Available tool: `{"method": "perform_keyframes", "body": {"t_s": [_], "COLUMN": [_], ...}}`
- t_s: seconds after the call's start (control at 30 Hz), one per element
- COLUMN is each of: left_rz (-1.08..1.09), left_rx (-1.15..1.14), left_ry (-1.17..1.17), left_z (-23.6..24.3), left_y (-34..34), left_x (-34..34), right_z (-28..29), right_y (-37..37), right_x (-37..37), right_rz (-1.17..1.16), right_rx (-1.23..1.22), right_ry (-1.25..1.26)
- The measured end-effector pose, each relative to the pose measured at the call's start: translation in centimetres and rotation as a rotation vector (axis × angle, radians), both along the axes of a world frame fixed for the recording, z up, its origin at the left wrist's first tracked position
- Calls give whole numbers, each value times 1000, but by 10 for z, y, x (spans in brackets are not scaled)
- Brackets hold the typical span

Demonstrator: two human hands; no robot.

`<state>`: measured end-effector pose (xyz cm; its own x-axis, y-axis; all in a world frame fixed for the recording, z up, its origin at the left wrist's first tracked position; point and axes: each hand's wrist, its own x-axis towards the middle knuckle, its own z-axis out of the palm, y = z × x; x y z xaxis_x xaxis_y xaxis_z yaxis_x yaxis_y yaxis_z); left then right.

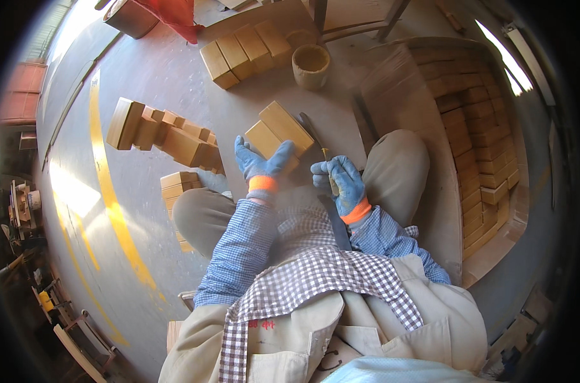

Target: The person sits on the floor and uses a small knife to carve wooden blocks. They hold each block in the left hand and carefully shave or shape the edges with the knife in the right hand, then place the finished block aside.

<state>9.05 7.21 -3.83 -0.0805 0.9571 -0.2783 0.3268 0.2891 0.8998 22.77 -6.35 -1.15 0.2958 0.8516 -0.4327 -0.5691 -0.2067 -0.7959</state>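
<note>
My left hand [263,159], in a grey-blue glove with an orange cuff, has its fingers spread at the lower edge of a pair of light wooden blocks [278,126] on a grey board [232,115]; whether it touches them I cannot tell. My right hand [340,182], gloved alike, is closed on a slim tool [314,133] with a dark blade and a yellowish part, held upright just right of the blocks. A round tan pot [310,64] stands above them, beside a row of wooden blocks [239,52] lying side by side.
Stacked wooden pieces [156,131] and more blocks [178,191] are at the left, near a yellow floor line [105,191]. A large carton [504,246] full of blocks is at the right. A red cloth [172,16] and wooden legs [392,19] are at the top.
</note>
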Motion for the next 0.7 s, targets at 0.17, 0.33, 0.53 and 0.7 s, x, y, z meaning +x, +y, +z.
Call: {"method": "perform_keyframes", "body": {"t_s": [0.17, 0.33, 0.53, 0.7], "left_rz": [30, 13, -74, -50], "left_rx": [-200, -137, -761, -837], "left_ry": [-96, -355, -1628, -1815], "left_z": [-1, -11, -9, -11], "left_y": [-3, -8, -78, -100], "left_x": [-12, -60, -87, -65], "right_z": [-1, -8, -8, -3], "right_y": [-11, -16, -7, 3], "right_x": [-8, -11, -31, -53], "right_rz": [-14, -9, 126, 170], "right_rx": [-10, 23, 56, 138], "right_ry": [-32, -53, 59, -39]}}
